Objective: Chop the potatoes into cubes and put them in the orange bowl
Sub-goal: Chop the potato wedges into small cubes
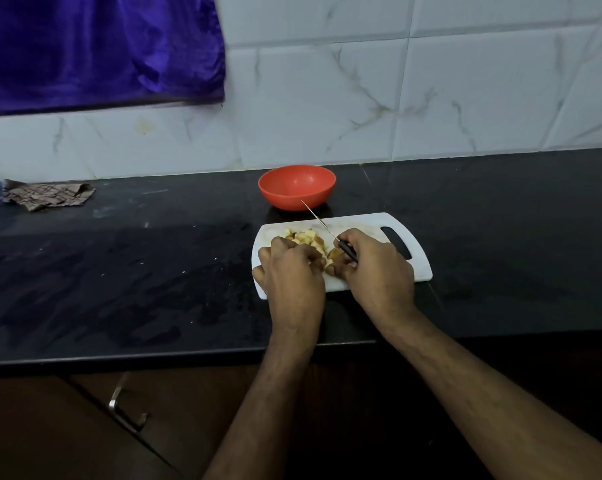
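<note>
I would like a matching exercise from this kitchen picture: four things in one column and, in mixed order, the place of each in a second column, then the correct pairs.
Things
1. orange bowl
2. knife
3. potato pieces
4. checked cloth

Places
A. on the white cutting board
B. far left of the counter, near the wall
C. in the right hand
D. empty, behind the board

Pairs: 1-D, 2-C, 3-A, 4-B
</note>
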